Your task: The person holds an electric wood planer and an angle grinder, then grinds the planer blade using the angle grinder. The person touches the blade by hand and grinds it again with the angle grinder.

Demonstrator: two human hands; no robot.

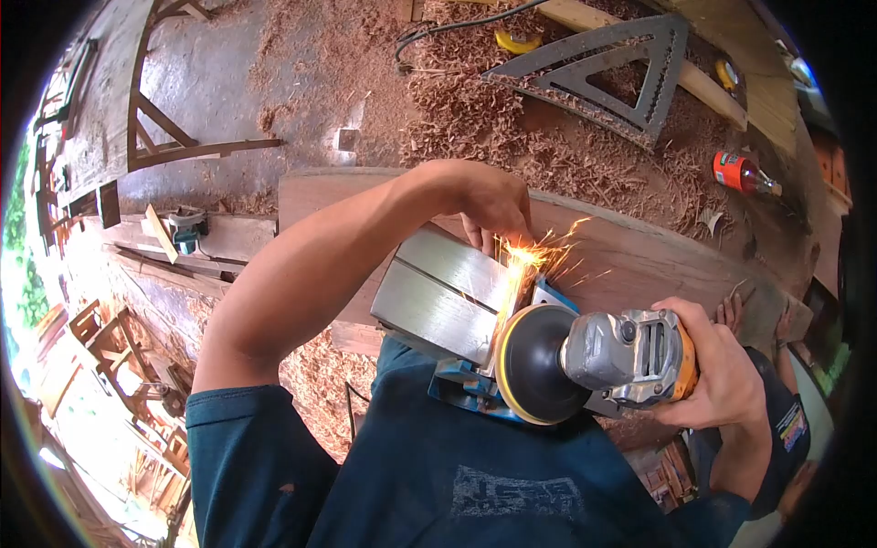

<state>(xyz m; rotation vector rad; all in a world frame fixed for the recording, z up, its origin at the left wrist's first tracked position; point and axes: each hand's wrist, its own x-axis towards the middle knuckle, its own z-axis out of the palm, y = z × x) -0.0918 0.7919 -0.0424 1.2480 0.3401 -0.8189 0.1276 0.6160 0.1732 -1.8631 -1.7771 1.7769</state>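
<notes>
My right hand (717,374) is wrapped round the grey and yellow body of an angle grinder (621,356). Its round black disc pad (548,365) with a yellow rim meets metal, and bright orange sparks (525,256) fly off. Below and beside the disc lies a blue power tool with flat silver metal plates (448,292), apparently an upturned electric planer, close to my body. My left hand (493,205) is bent down at the tool's far side, fingers curled by the sparks; what they grip is hidden by the hand and glare.
A long wooden board (630,247) lies under the tool. Beyond it are wood shavings (457,119), a metal triangle square (603,73), a yellow tape measure (518,41), a cable (457,27) and a red-labelled bottle (744,173). Another person's hand (731,312) rests on the board at right.
</notes>
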